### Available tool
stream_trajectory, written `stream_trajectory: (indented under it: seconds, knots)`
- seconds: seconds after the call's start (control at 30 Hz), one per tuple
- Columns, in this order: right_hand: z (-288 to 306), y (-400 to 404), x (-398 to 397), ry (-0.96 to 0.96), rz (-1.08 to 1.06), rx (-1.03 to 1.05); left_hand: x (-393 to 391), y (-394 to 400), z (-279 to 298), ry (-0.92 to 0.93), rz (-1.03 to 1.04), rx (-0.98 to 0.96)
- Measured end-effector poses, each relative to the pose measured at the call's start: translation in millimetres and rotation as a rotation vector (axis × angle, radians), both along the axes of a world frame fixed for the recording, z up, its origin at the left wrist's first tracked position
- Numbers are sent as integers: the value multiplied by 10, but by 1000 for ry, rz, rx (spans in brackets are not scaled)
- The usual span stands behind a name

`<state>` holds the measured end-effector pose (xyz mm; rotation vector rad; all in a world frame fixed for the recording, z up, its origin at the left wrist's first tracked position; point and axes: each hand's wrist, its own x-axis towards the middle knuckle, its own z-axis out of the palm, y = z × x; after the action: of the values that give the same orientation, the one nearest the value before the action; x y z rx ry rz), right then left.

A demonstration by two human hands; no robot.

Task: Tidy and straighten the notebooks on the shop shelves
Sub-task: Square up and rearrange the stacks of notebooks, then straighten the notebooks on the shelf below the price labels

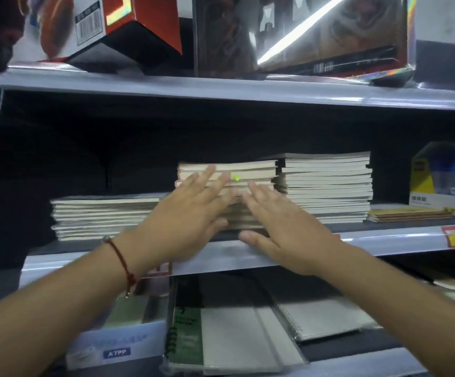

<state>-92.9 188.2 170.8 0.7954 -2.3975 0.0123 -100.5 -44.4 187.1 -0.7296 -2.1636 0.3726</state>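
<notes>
Left hand (193,210) & right hand (272,216), fingers straight, press flat on front edges of middle notebook stack (229,175) on the mid shelf (384,238); nothing grasped. Step: squaring this pile. Next, prob. push top books flush w/ lower ones. Stack's lower front hidden by hands; frame blurry.

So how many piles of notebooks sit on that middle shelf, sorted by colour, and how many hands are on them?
Pale cream notebook piles: 3 (left, middle, right)
Tan notebook piles: 1
Total piles: 4
Hands on the middle pile: 2 (left hand, right hand)
</notes>
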Motion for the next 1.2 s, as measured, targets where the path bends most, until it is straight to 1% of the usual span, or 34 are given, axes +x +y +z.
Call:
stream_trajectory:
  seconds: [0.07,0.13,0.23,0.43,0.6,0.7,0.8,0.87,0.9,0.97,1.0,1.1,1.2]
  knots:
    - [-3,124,-94,-36,-42,149,-62,-116,75,-115,54,-144]
    - [6,202,-193,-49,-57,166,-120,-183,151,-145,88,-218]
    - [19,224,-252,-89,-53,139,-137,-177,201,-158,117,-265]
    - [3,179,-171,-113,-64,87,-130,-187,178,-196,127,-242]
    - [-14,121,-158,-132,-97,17,-96,-148,175,-204,90,-186]
    - [-56,54,-69,-163,-97,-90,10,-127,117,-177,43,-107]
    - [-188,16,96,-169,-49,-250,243,-154,-85,-68,-79,-49]
    - [-373,24,272,-118,-22,-351,469,-233,-342,-17,-204,22]
    - [-490,36,376,-82,-7,-402,596,-274,-497,-35,-237,81]
    - [-755,64,580,-31,23,-485,824,-362,-864,-101,-238,230]
    - [-898,69,672,-46,25,-524,905,-404,-1057,-144,-208,314]
    - [-1329,49,855,-227,12,-661,1033,-448,-1539,-302,-57,606]
    - [-1749,19,837,-372,-66,-706,1107,-289,-1853,-419,39,862]
